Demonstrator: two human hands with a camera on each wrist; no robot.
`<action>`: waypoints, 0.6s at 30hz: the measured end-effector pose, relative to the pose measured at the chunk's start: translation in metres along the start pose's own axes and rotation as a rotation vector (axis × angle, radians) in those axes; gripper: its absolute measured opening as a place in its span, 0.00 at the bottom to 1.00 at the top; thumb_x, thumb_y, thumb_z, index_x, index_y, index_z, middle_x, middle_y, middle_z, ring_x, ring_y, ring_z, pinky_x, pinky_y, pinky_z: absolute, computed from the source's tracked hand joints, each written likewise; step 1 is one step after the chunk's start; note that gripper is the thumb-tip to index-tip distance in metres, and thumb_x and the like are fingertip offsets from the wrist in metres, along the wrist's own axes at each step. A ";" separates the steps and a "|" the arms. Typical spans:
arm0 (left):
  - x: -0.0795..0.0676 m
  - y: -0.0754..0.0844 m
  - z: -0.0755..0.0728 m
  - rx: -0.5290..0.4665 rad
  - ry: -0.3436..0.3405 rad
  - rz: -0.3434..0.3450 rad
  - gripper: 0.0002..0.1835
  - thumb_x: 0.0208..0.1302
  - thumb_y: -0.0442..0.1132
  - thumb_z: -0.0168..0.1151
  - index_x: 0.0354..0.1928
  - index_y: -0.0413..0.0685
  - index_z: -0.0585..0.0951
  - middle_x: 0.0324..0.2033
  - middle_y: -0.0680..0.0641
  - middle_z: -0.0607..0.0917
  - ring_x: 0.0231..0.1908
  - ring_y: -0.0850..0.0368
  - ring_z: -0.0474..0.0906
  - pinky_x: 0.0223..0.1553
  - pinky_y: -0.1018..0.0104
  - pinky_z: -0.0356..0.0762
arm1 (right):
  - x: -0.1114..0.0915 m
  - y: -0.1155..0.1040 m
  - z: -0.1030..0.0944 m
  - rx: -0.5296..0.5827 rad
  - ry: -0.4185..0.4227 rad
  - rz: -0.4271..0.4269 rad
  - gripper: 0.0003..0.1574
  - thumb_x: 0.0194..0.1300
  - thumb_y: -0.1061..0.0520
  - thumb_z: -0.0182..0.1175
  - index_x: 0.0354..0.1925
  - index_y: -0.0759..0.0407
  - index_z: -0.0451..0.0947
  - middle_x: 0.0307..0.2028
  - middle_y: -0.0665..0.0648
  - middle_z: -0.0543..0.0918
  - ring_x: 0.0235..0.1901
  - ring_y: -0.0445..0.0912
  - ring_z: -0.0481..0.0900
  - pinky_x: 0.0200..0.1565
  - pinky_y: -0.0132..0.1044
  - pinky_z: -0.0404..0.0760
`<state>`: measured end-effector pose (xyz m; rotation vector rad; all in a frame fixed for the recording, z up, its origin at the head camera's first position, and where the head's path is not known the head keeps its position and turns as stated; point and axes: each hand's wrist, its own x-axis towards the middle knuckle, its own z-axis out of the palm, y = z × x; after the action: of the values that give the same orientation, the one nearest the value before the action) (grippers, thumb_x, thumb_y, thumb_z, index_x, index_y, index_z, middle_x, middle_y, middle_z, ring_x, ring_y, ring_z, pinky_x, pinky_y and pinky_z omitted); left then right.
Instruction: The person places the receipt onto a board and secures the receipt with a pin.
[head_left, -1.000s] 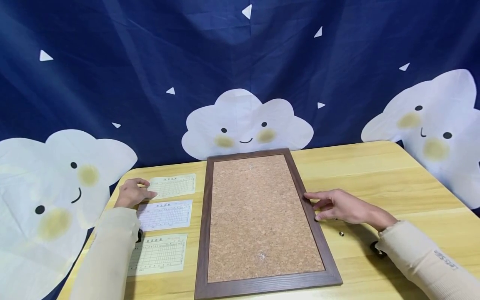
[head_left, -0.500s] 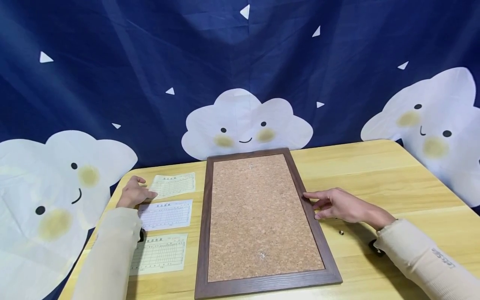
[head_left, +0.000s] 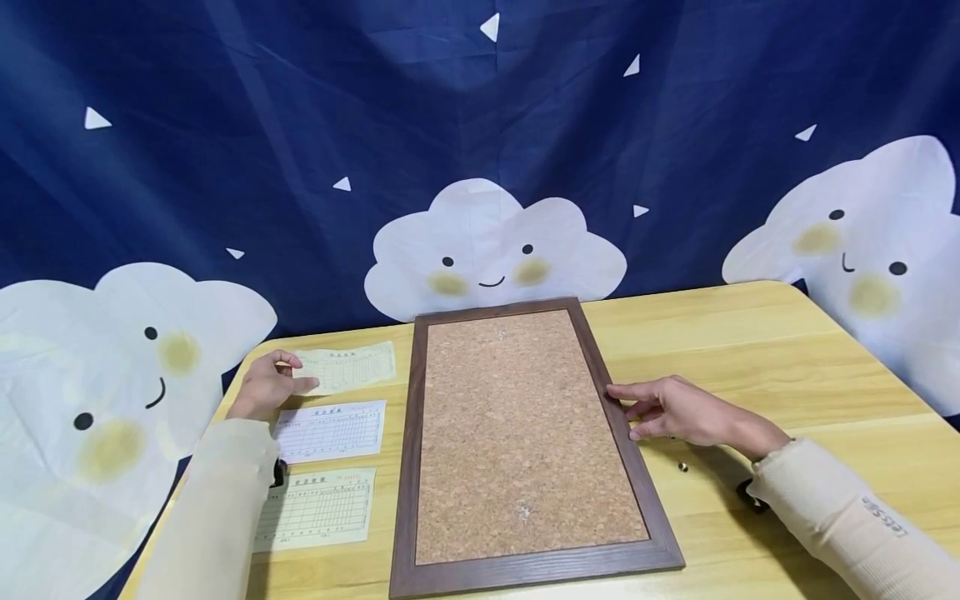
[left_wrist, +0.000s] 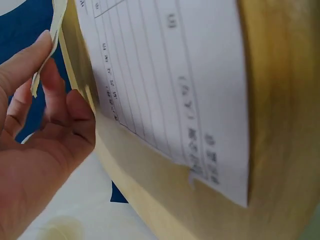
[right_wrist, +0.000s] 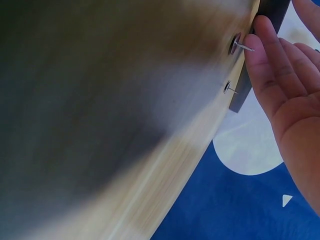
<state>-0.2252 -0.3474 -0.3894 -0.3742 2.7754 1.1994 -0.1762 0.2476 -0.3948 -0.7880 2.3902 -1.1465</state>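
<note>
The pinched slip (head_left: pixel 351 368) points lengthwise toward the corkboard (head_left: pixel 525 442).

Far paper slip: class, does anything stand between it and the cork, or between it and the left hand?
The dark frame's left side lies between the far paper slip and the cork. Nothing visible separates the slip from the left hand, which pinches its edge.
</note>
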 end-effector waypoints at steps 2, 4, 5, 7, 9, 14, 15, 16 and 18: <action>-0.001 0.001 -0.001 -0.011 -0.007 0.025 0.27 0.61 0.38 0.72 0.58 0.34 0.72 0.49 0.37 0.71 0.47 0.45 0.65 0.45 0.58 0.65 | 0.000 0.000 0.000 0.000 0.001 0.002 0.42 0.61 0.62 0.70 0.69 0.73 0.65 0.67 0.73 0.68 0.53 0.58 0.82 0.46 0.33 0.82; -0.001 0.001 -0.002 -0.031 -0.021 0.040 0.31 0.62 0.40 0.71 0.62 0.34 0.72 0.58 0.32 0.69 0.50 0.43 0.66 0.45 0.62 0.67 | 0.000 0.000 0.000 0.001 0.002 0.003 0.42 0.61 0.62 0.70 0.69 0.73 0.65 0.67 0.73 0.68 0.53 0.58 0.82 0.47 0.33 0.82; -0.001 0.001 -0.003 -0.042 -0.028 0.042 0.32 0.62 0.41 0.71 0.64 0.34 0.72 0.61 0.31 0.68 0.52 0.43 0.66 0.44 0.65 0.69 | 0.000 0.001 0.000 -0.001 0.003 0.003 0.42 0.61 0.62 0.70 0.69 0.73 0.65 0.67 0.73 0.68 0.53 0.58 0.82 0.47 0.32 0.82; 0.001 0.000 -0.003 -0.064 -0.039 0.033 0.34 0.62 0.42 0.71 0.66 0.35 0.71 0.65 0.31 0.66 0.51 0.45 0.68 0.42 0.69 0.72 | -0.001 0.001 0.000 -0.005 0.004 0.002 0.42 0.61 0.62 0.70 0.69 0.73 0.65 0.66 0.73 0.68 0.53 0.58 0.82 0.47 0.33 0.82; 0.001 0.001 -0.003 -0.075 -0.043 0.029 0.35 0.62 0.42 0.72 0.67 0.35 0.71 0.65 0.31 0.67 0.48 0.49 0.71 0.39 0.71 0.75 | -0.001 0.001 0.000 -0.004 0.004 0.002 0.43 0.61 0.62 0.71 0.69 0.73 0.65 0.66 0.73 0.68 0.53 0.57 0.82 0.47 0.33 0.82; 0.000 0.004 -0.005 -0.073 -0.035 0.040 0.34 0.64 0.42 0.70 0.68 0.35 0.71 0.64 0.32 0.71 0.44 0.54 0.76 0.43 0.69 0.77 | 0.000 0.001 0.000 0.001 0.006 0.003 0.43 0.61 0.62 0.71 0.69 0.73 0.65 0.66 0.73 0.68 0.53 0.57 0.82 0.47 0.33 0.82; -0.001 0.005 -0.005 -0.069 -0.032 0.039 0.33 0.65 0.43 0.69 0.68 0.36 0.71 0.64 0.33 0.71 0.46 0.54 0.75 0.44 0.68 0.76 | 0.000 0.001 0.000 0.001 0.006 0.003 0.43 0.61 0.62 0.71 0.69 0.73 0.65 0.66 0.73 0.68 0.52 0.57 0.82 0.46 0.33 0.82; -0.002 0.005 -0.006 -0.064 -0.027 0.038 0.33 0.65 0.44 0.69 0.68 0.37 0.71 0.64 0.33 0.72 0.46 0.54 0.76 0.44 0.68 0.74 | 0.000 0.001 0.000 0.000 0.006 0.001 0.43 0.61 0.62 0.71 0.69 0.73 0.65 0.66 0.73 0.68 0.52 0.57 0.82 0.46 0.32 0.82; -0.003 0.006 -0.007 -0.076 -0.029 0.035 0.33 0.66 0.44 0.68 0.69 0.38 0.71 0.64 0.34 0.72 0.47 0.52 0.79 0.46 0.66 0.74 | 0.000 0.001 0.000 -0.002 0.006 -0.001 0.43 0.61 0.62 0.71 0.69 0.73 0.65 0.66 0.73 0.69 0.52 0.57 0.82 0.46 0.33 0.82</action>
<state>-0.2238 -0.3482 -0.3800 -0.3134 2.7292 1.3100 -0.1767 0.2479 -0.3959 -0.7880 2.3957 -1.1488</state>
